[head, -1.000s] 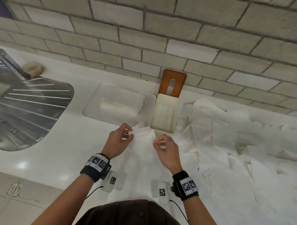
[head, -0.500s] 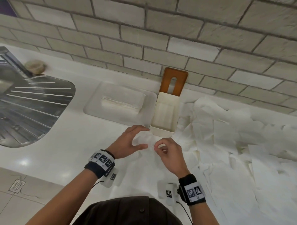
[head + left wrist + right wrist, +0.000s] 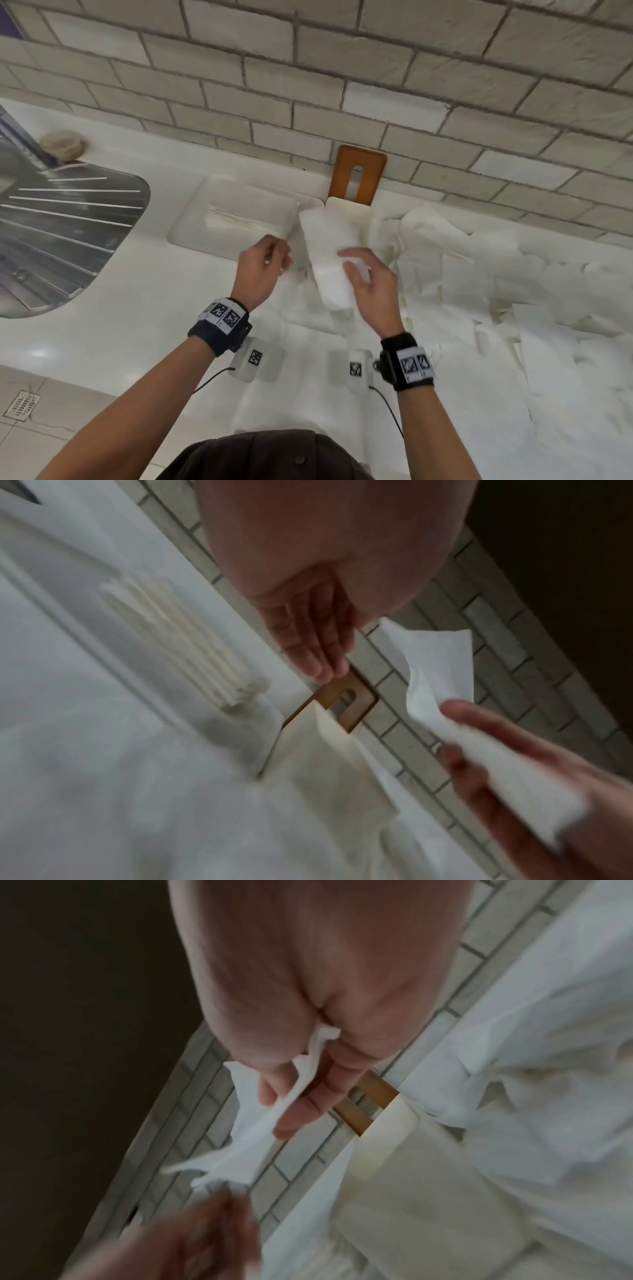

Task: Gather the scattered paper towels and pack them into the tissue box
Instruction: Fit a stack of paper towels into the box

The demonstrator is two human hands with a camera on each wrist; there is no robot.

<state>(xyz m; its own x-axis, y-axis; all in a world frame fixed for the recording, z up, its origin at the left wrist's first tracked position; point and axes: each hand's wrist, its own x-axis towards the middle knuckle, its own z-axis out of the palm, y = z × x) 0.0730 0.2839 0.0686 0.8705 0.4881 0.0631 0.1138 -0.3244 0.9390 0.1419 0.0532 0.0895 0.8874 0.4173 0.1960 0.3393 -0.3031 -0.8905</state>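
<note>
Paper towel, head view: one folded white sheet [image 3: 330, 260] is up in the air, held over the tissue box [image 3: 347, 209], its far end covering most of the box's opening.
Right hand, head view: right hand [image 3: 371, 286] grips the near end of that sheet, thumb on top, fingers under it.
Left hand, head view: left hand [image 3: 262, 270] sits just left of the sheet with fingers curled in; whether it touches the paper is hard to say from here.
Tissue box, head view: cream, open-topped, standing on the white counter [image 3: 113, 308] against the tiled wall [image 3: 308, 68]; its brown slotted lid [image 3: 358, 174] leans upright on the tiles behind it.
Loose towels, head view: a wide spread of scattered sheets [image 3: 496, 291] covers the counter right of the box and in front of the person.
Surroundings, head view: clear tray [image 3: 191, 226] holding a flat stack left of the box, steel sink drainer [image 3: 61, 219] further left.
Left wrist view: fingers extended and relaxed [image 3: 318, 642], nothing between them; the other hand [image 3: 507, 772] holds the sheet [image 3: 441, 669] above the box [image 3: 342, 772].
Right wrist view: thumb and fingers [image 3: 308, 1096] pinch the towel [image 3: 246, 1139]; the blurred hand [image 3: 192, 1240] is at the sheet's far end, contact unclear.
</note>
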